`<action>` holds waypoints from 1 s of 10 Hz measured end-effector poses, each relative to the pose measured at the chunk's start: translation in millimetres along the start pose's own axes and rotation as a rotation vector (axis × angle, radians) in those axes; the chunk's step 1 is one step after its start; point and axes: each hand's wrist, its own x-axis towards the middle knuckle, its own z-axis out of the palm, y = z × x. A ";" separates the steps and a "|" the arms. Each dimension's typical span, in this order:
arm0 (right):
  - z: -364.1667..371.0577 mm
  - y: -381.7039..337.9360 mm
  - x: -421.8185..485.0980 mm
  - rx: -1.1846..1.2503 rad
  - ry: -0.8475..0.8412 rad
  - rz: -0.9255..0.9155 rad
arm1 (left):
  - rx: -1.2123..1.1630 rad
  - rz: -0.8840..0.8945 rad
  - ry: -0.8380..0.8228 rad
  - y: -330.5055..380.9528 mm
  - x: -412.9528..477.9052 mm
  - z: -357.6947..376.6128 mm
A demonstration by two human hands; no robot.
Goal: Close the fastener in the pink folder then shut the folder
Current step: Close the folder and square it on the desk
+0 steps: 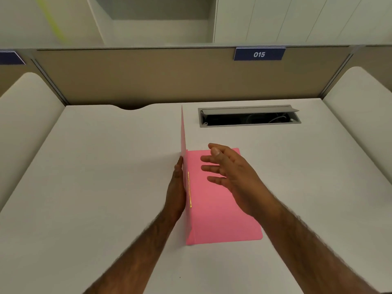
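A pink folder (220,217) lies on the white desk with its back cover flat and its front cover (183,132) standing almost upright along the spine on the left. A thin gold fastener (189,189) lies flat beside the spine on the inner page. My left hand (177,189) presses flat against the outer side of the raised cover, fingers pointing away from me. My right hand (229,168) hovers over the flat cover with fingers spread, holding nothing.
The white desk (101,166) is walled by a beige partition (148,77) with a blue "015" label (259,54). An open cable tray (248,117) sits at the back right of the folder. A cut-out notch (131,107) marks the back edge.
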 end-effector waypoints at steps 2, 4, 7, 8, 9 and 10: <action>-30.1 3.4 -6.7 0.005 0.067 0.062 | 0.458 0.051 -0.071 -56.1 6.6 3.8; -74.1 41.7 -6.4 -0.057 0.165 0.112 | 1.048 0.162 -0.136 -77.0 -2.0 -3.4; -117.7 147.5 14.1 -0.457 0.375 0.253 | 1.437 0.123 -0.179 -84.5 0.5 3.1; -119.3 171.8 16.4 -0.646 0.352 0.292 | 1.475 0.109 -0.140 -82.0 -1.6 10.3; -113.8 184.3 15.0 -0.809 0.355 0.260 | 1.484 0.071 -0.050 -74.2 -8.7 15.8; -104.7 187.9 10.0 -0.957 0.371 0.212 | 1.427 -0.068 0.115 -66.0 -15.5 24.0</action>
